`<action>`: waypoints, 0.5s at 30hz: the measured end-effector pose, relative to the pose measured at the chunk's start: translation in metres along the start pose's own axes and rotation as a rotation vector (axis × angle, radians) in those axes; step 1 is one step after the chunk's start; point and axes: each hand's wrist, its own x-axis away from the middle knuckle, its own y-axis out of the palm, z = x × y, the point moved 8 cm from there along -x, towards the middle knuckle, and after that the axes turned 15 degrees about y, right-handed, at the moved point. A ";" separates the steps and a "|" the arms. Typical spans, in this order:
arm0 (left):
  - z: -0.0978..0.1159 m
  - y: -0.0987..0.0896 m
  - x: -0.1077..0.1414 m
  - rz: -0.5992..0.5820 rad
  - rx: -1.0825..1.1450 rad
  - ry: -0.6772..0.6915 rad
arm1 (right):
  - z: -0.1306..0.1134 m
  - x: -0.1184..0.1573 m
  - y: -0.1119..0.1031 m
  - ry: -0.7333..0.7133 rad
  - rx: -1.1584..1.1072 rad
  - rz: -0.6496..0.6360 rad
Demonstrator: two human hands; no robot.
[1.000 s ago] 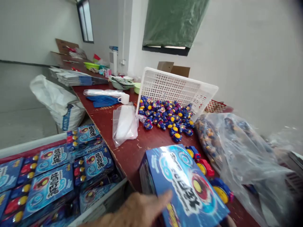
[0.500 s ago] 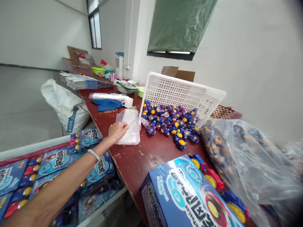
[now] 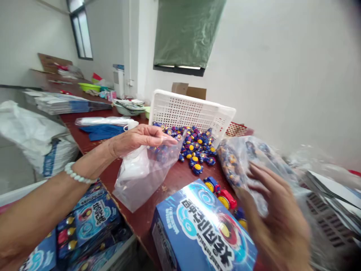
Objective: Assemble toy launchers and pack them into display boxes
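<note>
My left hand (image 3: pixel 145 136), with a beaded bracelet on its wrist, pinches the top edge of a clear plastic bag (image 3: pixel 149 177) and holds it above the table. At the right, my right hand (image 3: pixel 273 210) is blurred, its fingers apart and nothing visible in them. It is over the right side of a blue printed box (image 3: pixel 203 229). Beside that box lie a few larger toys, among them a red and yellow one (image 3: pixel 226 199). Behind the hanging bag, many small blue and yellow toys (image 3: pixel 191 146) spill from a tipped white basket (image 3: pixel 186 109).
A clear sack of toys (image 3: pixel 229 162) lies right of the basket. Below the table's left edge stands a crate of packed blue boxes (image 3: pixel 93 218). Stacked printed sheets (image 3: pixel 64 103), a blue cloth (image 3: pixel 103 131) and a white cup (image 3: pixel 132 125) lie farther back.
My left hand has lifted a clear bag off the pile on the table and moved it right. My right hand has come into view, and the camera has turned right.
</note>
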 end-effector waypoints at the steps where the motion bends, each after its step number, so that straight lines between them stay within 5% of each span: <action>1: 0.000 0.014 -0.001 -0.070 0.031 -0.034 | -0.027 -0.016 0.011 -0.103 0.027 -0.026; 4: 0.009 0.041 -0.008 -0.239 -0.026 -0.046 | -0.076 -0.046 0.060 -0.307 0.108 -0.266; 7: 0.029 0.040 -0.019 -0.290 -0.349 0.092 | -0.074 -0.050 0.104 -0.249 0.144 -0.560; 10: 0.048 0.023 -0.026 -0.156 -0.644 0.218 | -0.048 -0.044 0.124 -0.075 0.264 -0.654; 15: 0.053 0.014 -0.020 0.143 -0.779 0.281 | -0.013 -0.031 0.126 0.078 0.559 -0.619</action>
